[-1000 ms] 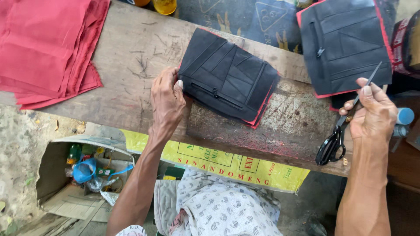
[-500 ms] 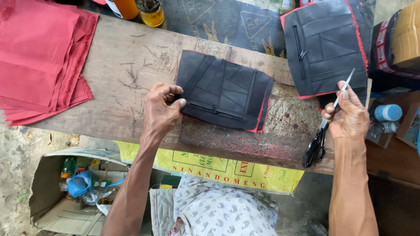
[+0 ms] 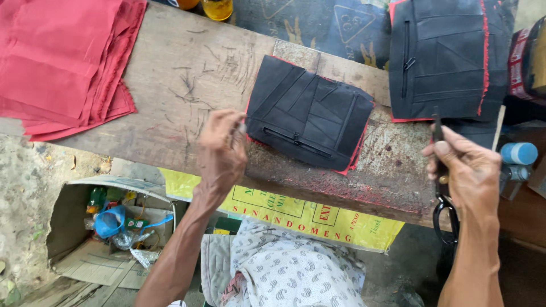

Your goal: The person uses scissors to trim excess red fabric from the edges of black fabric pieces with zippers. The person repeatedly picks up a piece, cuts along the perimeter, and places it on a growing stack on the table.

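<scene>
Left hand fingers pinch the black pouch corner on the desk; right hand clamps scissors. Loose pinch, pouch could slip; blades could nick lining.

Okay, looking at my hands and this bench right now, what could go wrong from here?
The right hand grips the scissors by the blades, tip up, so a slip might cut the palm. The black stitched panel lies close to the bench's near edge, with the left hand only at its corner; a tug could drag it off. The red cloth stack overhangs the plank's end and may slide down.
</scene>
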